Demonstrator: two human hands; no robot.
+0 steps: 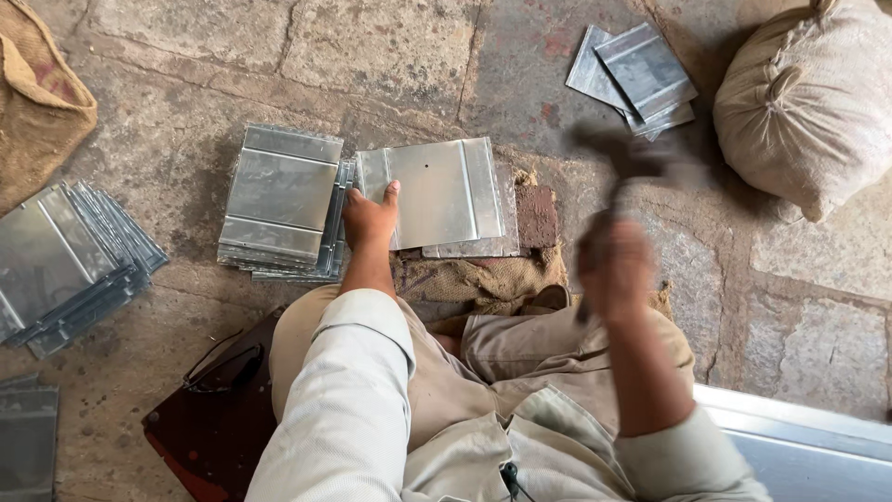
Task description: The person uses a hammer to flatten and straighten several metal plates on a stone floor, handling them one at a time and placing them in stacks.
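My left hand grips the left edge of a shiny folded metal sheet, thumb on top, holding it flat over a dark block and burlap sacking. My right hand is raised and blurred, closed around the handle of a hammer whose head hangs above the stone floor to the right of the sheet. I sit on the ground with bent knees behind the sheet.
A stack of metal sheets lies left of my hand. More sheets fan out at far left and lie at top right. A stuffed sack, a burlap bag, eyeglasses on a dark board, a metal panel.
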